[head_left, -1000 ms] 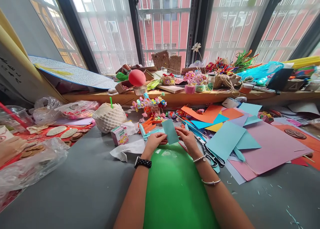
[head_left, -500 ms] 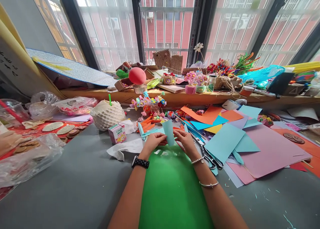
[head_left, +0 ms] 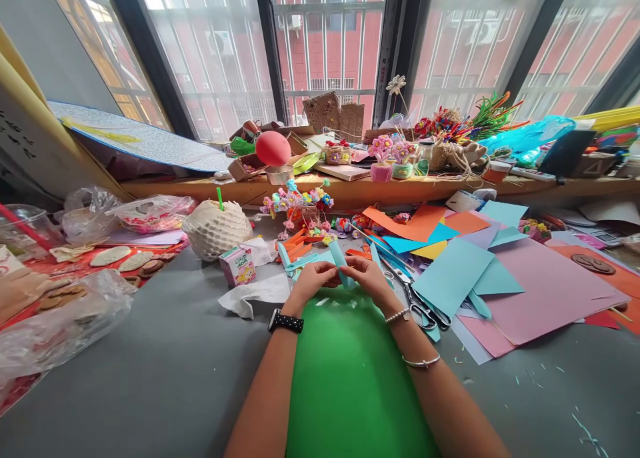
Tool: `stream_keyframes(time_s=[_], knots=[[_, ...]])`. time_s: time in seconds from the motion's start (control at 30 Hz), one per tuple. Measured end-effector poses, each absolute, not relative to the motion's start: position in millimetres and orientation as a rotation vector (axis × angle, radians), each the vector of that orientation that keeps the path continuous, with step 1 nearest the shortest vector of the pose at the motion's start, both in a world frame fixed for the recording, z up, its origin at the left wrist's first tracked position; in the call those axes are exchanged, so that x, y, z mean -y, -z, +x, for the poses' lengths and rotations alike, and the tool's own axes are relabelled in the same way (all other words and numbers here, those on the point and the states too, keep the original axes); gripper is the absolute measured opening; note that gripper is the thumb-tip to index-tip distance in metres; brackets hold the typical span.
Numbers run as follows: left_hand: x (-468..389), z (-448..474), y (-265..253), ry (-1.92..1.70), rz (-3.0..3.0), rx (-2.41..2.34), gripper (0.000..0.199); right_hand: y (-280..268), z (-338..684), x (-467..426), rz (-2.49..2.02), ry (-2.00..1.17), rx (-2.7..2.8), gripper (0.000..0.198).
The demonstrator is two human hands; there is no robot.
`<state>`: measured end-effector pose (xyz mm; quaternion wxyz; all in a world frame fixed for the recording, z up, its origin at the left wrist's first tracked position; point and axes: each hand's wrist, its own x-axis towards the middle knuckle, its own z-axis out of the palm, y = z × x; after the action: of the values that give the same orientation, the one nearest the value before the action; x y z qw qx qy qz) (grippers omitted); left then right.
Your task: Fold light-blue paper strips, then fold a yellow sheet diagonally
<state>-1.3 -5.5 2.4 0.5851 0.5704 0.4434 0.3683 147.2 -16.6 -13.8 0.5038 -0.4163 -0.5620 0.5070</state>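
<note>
A light blue strip of paper [head_left: 339, 253] is pinched between my two hands, folded lengthwise into a narrow shape. My left hand [head_left: 316, 281], with a dark dotted watch strap at its wrist, closes its fingers on the paper's left side. From the right, my right hand [head_left: 367, 279] grips the same paper, thumb and fingers together; two bracelets circle that wrist and forearm. Both hands are above the far end of a green balloon [head_left: 360, 378] that lies between my forearms. Scissors [head_left: 423, 305] rest just right of my right hand.
Blue sheets [head_left: 453, 278] and a large pink sheet [head_left: 535, 295] spread over the right side. Left stand a small drink carton [head_left: 237, 266] and a coconut [head_left: 217, 231] with a green straw. A red balloon [head_left: 273, 149] sits on the sill. Another person's hand [head_left: 20, 288] is at far left.
The blue paper was broad and nearly flat, and now it is folded narrower. My right hand has moved left, closer to my left hand. The view has shifted slightly.
</note>
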Motion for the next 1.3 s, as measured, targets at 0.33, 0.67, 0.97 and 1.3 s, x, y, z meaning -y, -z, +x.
stream_keyframes(time_s=[0.33,0.67,0.97,1.3], knots=[[7.4,-0.4,-5.9,-0.83,1.413,-1.014,0.025,9.7,147.1,19.5,-1.095,-1.186,1.297,0.024],[7.5,2.8,-5.4,-0.84,1.389,-1.028,0.03,12.5,147.3,16.7,-1.122,-1.178,1.29,0.029],[7.6,3.9,-6.1,-0.843,1.428,-1.077,0.034,14.5,146.8,16.1,-1.141,-1.124,1.37,0.029],[5.4,1.4,-4.6,-0.993,1.466,-1.12,0.032,12.1,147.1,17.6,-1.092,-1.222,1.375,0.029]])
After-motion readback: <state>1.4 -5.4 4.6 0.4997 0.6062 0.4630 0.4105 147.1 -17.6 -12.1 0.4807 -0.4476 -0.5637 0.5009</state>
